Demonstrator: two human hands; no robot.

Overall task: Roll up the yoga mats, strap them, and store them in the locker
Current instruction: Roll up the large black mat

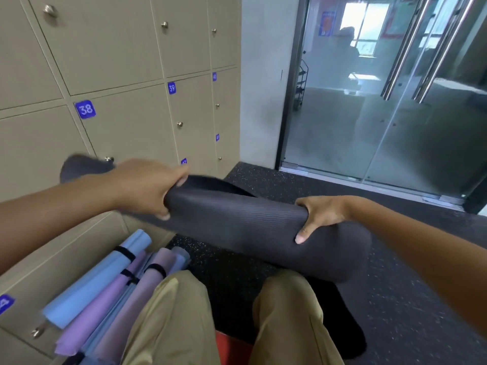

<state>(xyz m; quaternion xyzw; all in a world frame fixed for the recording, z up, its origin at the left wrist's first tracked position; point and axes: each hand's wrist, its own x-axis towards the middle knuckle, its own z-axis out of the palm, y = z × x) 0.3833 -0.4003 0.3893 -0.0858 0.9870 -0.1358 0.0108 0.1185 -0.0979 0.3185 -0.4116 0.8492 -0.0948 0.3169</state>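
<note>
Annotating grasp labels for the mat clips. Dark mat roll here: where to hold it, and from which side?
Grip the dark mat roll near its two ends, coming over the top, one of the hands per end. It is a long cylinder held roughly level, so spaced grips stop it sagging or unrolling. That is how it is held now: the left hand and the right hand each wrap an end.
</note>
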